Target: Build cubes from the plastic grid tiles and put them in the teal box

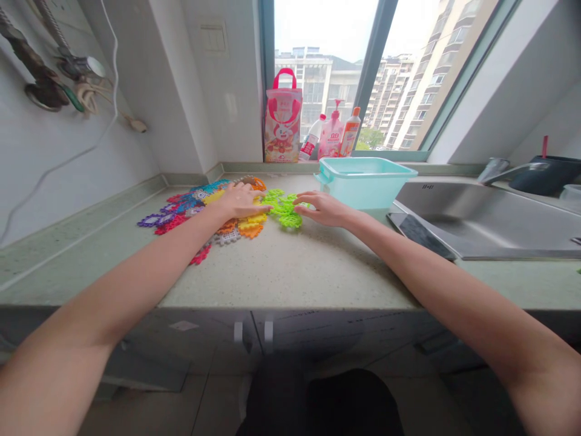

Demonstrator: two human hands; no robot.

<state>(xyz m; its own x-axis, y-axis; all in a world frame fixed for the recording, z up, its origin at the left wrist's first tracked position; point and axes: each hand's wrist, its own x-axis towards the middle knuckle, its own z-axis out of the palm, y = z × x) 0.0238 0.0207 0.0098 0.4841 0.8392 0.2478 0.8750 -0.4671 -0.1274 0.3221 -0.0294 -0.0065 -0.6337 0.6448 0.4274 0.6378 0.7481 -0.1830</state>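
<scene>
While the person's dark-clothed legs (354, 399) show at the bottom of the frame, two white handles (269, 335) stand out on the grey cabinet doors (318, 336) just above them. Across the middle runs the speckled desk (290, 272), and both bare forearms reach in over it from the lower corners. Lime-green lacy pieces (288, 219) lie on it near the centre of the frame, between the two hands. The left hand (238, 201) rests over the right side of a many-coloured pile (181, 212), its fingers loosely spread and its thumb pointing toward the green. The right hand (324, 209) is at the green's right edge, thumb and fingers parted; whether they touch it, I can't tell. Just behind that hand sits a pale turquoise tub (372, 184), with a steel sink (499, 218) at the right. Farther back, by the window, stand a pink bag (284, 130) and three bottles (331, 136).
</scene>
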